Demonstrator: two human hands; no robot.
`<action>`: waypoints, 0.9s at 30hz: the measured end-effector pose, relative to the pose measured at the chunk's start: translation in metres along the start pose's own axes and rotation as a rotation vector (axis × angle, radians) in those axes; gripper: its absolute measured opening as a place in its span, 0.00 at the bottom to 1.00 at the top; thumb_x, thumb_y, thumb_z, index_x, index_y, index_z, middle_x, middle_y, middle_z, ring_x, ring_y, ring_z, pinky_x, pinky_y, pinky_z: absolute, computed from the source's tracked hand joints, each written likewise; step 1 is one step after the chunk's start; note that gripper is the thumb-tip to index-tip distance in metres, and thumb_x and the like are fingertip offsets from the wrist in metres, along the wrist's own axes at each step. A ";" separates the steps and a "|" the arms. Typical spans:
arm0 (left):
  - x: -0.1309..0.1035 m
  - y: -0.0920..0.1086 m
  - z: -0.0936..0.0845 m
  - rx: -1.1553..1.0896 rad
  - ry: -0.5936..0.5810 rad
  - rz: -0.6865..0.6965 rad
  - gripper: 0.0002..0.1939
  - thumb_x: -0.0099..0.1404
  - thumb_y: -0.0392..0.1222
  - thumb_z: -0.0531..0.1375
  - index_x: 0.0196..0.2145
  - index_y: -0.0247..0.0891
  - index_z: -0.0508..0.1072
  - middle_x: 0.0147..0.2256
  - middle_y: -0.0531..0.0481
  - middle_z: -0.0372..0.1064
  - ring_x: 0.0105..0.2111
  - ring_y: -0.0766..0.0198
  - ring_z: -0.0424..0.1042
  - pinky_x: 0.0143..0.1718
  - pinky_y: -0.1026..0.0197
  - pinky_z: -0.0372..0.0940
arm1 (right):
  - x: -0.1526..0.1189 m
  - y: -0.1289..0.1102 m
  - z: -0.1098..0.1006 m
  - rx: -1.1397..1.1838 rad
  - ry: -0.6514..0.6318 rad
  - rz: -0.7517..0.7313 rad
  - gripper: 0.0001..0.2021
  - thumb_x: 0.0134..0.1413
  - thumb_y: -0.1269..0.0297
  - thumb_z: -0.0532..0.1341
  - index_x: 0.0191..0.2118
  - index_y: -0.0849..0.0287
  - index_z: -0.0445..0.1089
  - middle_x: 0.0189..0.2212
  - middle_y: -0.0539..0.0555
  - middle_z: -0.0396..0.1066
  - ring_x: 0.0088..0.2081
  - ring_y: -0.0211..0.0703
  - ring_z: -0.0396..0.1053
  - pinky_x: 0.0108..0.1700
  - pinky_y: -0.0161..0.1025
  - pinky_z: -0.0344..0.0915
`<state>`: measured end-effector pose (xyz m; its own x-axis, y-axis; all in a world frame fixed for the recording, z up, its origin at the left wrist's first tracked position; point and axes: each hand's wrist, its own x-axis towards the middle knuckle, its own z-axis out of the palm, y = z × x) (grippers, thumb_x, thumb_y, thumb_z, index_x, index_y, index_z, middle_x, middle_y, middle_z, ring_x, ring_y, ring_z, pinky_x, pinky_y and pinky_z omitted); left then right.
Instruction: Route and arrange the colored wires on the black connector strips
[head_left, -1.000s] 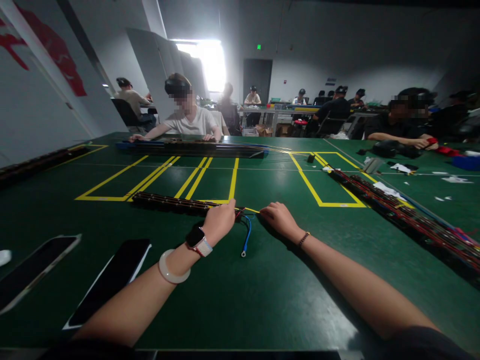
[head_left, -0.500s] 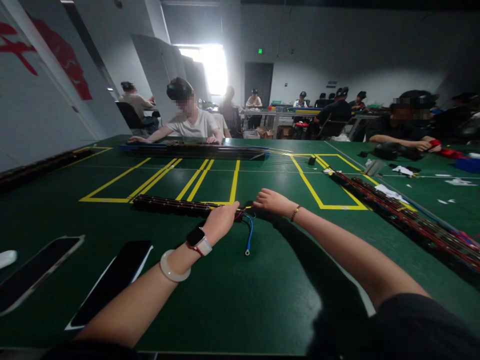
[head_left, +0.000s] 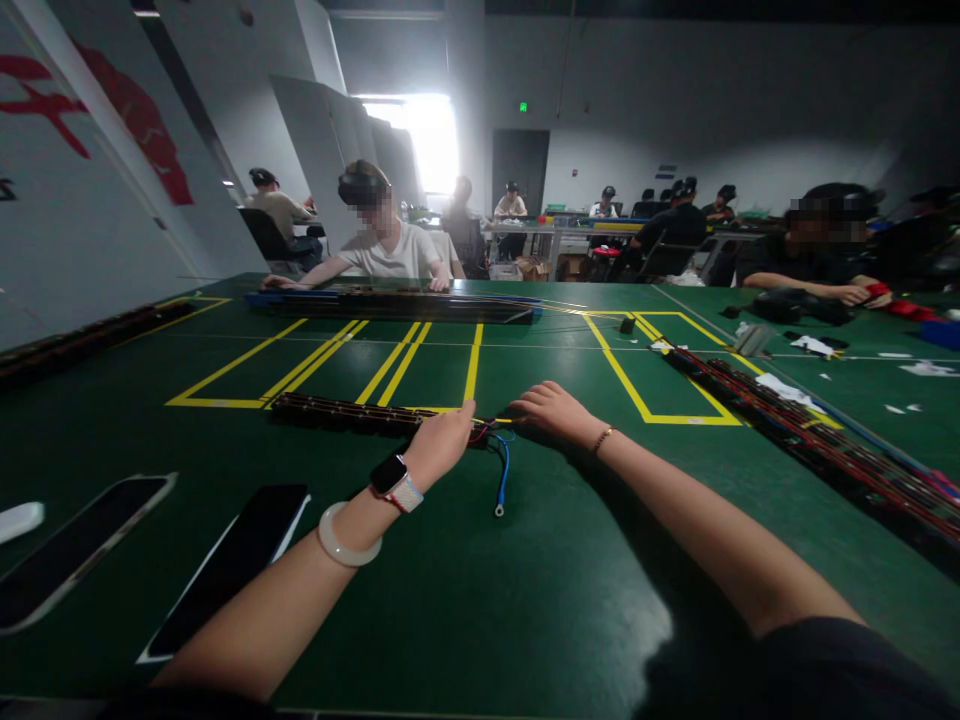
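Observation:
A dark wiring harness point(head_left: 341, 414) with thin lengthwise wires lies in front of me on the green table. My left hand point(head_left: 444, 440) is closed around its right end. From that end come short loose wires and a blue cable point(head_left: 505, 468) with a metal ring terminal, lying toward me. My right hand point(head_left: 556, 412) is just to the right, fingers bent and pinched at the end of a thin yellow wire point(head_left: 504, 421); the fingertips are partly hidden.
Two phones point(head_left: 229, 570) lie at the left front. A long red-and-black wire bundle point(head_left: 810, 440) runs along the right. Yellow tape point(head_left: 472, 362) marks the table point(head_left: 555, 590). Across it, a person sits behind a long dark tray point(head_left: 390, 306); another person point(head_left: 817, 250) works at right.
My right hand has turned slightly, its fingers stretching lower toward the wire end. The left hand keeps its place on the harness. The view has shifted a little.

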<state>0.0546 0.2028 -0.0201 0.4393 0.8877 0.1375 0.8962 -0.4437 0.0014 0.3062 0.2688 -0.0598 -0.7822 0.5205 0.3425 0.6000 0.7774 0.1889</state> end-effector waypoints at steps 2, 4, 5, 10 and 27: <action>-0.001 -0.002 -0.003 0.037 0.015 -0.013 0.12 0.70 0.40 0.45 0.47 0.33 0.61 0.32 0.43 0.70 0.32 0.57 0.73 0.31 0.61 0.64 | -0.020 -0.010 -0.002 0.072 0.066 0.192 0.17 0.61 0.58 0.55 0.54 0.58 0.64 0.47 0.57 0.68 0.47 0.45 0.62 0.50 0.42 0.53; -0.001 -0.004 -0.005 0.080 0.015 -0.027 0.12 0.70 0.40 0.45 0.44 0.33 0.63 0.30 0.44 0.69 0.32 0.56 0.73 0.30 0.60 0.64 | -0.040 -0.020 -0.005 0.146 0.108 0.323 0.18 0.61 0.59 0.55 0.54 0.58 0.64 0.48 0.58 0.68 0.48 0.45 0.62 0.51 0.42 0.54; -0.001 -0.004 -0.006 0.096 0.009 -0.031 0.11 0.70 0.40 0.45 0.43 0.33 0.63 0.29 0.44 0.69 0.32 0.55 0.73 0.30 0.60 0.64 | -0.049 -0.024 -0.006 0.181 0.118 0.366 0.17 0.61 0.60 0.55 0.54 0.58 0.63 0.48 0.58 0.68 0.49 0.45 0.63 0.52 0.42 0.54; -0.004 0.005 -0.012 0.154 0.100 0.026 0.13 0.69 0.34 0.43 0.44 0.31 0.64 0.34 0.42 0.68 0.34 0.58 0.71 0.32 0.59 0.64 | -0.078 -0.037 -0.009 0.284 0.129 0.489 0.14 0.60 0.62 0.55 0.50 0.58 0.66 0.45 0.56 0.69 0.47 0.44 0.65 0.50 0.42 0.57; -0.021 0.038 0.022 0.077 0.272 0.640 0.17 0.64 0.33 0.53 0.50 0.38 0.70 0.55 0.45 0.61 0.54 0.56 0.59 0.53 0.52 0.55 | -0.066 -0.041 -0.011 0.288 0.166 0.490 0.12 0.63 0.60 0.52 0.47 0.57 0.68 0.45 0.56 0.69 0.47 0.45 0.64 0.51 0.44 0.57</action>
<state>0.0809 0.1699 -0.0443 0.8601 0.3883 0.3308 0.4729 -0.8501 -0.2317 0.3350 0.1990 -0.0795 -0.3747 0.7989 0.4704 0.7970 0.5368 -0.2768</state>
